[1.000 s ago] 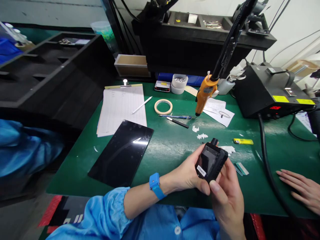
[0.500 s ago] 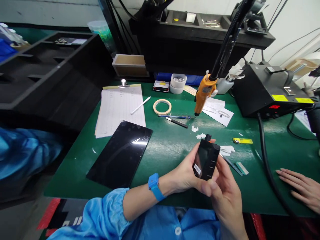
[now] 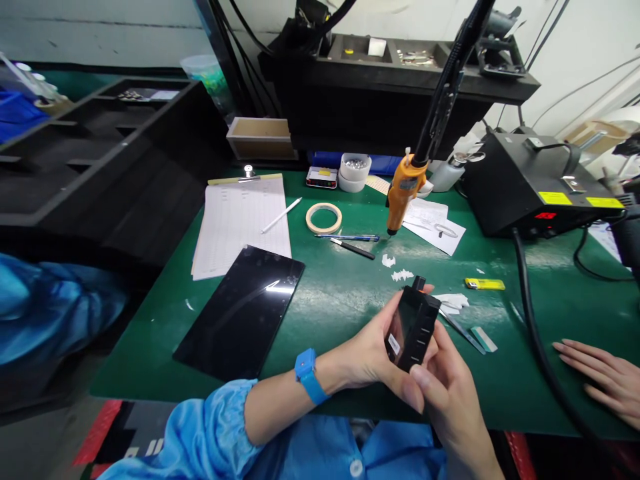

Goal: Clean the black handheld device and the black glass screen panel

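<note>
Both hands hold a small black handheld device (image 3: pixel 411 327) with a stub on top and a white label on its lower face, above the front of the green mat (image 3: pixel 330 293). My left hand (image 3: pixel 373 353), with a blue wristband (image 3: pixel 307 375) on its wrist, wraps the device from the left with the thumb under its lower edge. My right hand (image 3: pixel 450 400) cups its right side from below. Close behind the device lie white paper scraps (image 3: pixel 403 273) and a thin metal strip (image 3: pixel 463 330).
A black glass panel (image 3: pixel 243 310) lies left, beside a clipboard of papers (image 3: pixel 243 217) with a white pen. A tape ring (image 3: pixel 325 217), pens, a hanging orange electric screwdriver (image 3: pixel 403 190), a yellow lighter (image 3: pixel 485 284) and a black power unit (image 3: pixel 540 190) stand behind. Another person's hand (image 3: pixel 600 380) rests right.
The device has turned in my hands from facing me to more edge-on and tilted upright. The other person's hand has stayed put.
</note>
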A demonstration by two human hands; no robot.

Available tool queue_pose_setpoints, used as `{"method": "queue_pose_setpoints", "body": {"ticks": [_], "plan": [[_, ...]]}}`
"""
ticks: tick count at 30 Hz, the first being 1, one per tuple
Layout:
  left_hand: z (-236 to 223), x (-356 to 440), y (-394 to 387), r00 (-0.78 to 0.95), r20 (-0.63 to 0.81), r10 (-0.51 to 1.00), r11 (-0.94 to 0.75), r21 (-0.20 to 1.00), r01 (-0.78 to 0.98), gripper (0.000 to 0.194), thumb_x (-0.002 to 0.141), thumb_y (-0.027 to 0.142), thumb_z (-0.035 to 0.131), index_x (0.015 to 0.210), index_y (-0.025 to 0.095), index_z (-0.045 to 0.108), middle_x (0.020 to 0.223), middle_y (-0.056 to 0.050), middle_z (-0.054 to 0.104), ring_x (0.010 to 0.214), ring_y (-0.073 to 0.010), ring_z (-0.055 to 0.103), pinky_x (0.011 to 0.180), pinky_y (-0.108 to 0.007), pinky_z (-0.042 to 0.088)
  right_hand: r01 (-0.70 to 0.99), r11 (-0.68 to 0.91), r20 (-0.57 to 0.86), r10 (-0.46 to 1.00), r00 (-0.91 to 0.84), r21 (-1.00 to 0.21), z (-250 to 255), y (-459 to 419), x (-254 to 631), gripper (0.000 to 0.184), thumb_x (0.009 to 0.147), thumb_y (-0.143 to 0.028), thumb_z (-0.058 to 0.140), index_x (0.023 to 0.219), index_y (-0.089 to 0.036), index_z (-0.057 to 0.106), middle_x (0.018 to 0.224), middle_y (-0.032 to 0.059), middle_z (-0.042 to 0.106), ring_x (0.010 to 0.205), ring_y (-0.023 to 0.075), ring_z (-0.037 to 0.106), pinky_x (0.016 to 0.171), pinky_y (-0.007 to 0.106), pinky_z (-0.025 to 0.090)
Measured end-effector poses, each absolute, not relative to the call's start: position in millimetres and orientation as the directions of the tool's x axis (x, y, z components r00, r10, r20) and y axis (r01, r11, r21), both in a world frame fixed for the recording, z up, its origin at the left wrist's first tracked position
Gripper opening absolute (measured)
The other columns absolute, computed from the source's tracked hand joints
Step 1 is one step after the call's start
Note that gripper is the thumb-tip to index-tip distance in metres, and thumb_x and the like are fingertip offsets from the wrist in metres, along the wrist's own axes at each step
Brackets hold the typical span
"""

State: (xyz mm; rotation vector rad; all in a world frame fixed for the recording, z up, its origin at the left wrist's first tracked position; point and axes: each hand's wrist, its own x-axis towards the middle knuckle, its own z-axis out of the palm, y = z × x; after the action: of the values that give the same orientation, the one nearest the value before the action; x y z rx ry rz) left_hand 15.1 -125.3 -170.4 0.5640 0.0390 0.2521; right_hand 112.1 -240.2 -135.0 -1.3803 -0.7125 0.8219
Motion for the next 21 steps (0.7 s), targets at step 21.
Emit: {"method": "queue_pose_setpoints", "body": {"ticks": [21], "plan": [[-158.3,19.6,-127.9,0.936,-0.097,0.338,0.775,0.592,-0.219,0.15,0.055,0.073,0.113,0.176,0.02,0.041,0.076,0.008,0.06,0.067,-0.0118,0.049,0.064,-0.025,0.039,0.048,0.014,0.04,0.794,0.606,-0.999,-157.5,-242.0,111.9,0.06,0.096,-0.062,0.093,0.141,-0.025,0.082,0.129,0.0096,0.086,0.116,0.0318,0.086,0.098,0.041,0.074]]}}
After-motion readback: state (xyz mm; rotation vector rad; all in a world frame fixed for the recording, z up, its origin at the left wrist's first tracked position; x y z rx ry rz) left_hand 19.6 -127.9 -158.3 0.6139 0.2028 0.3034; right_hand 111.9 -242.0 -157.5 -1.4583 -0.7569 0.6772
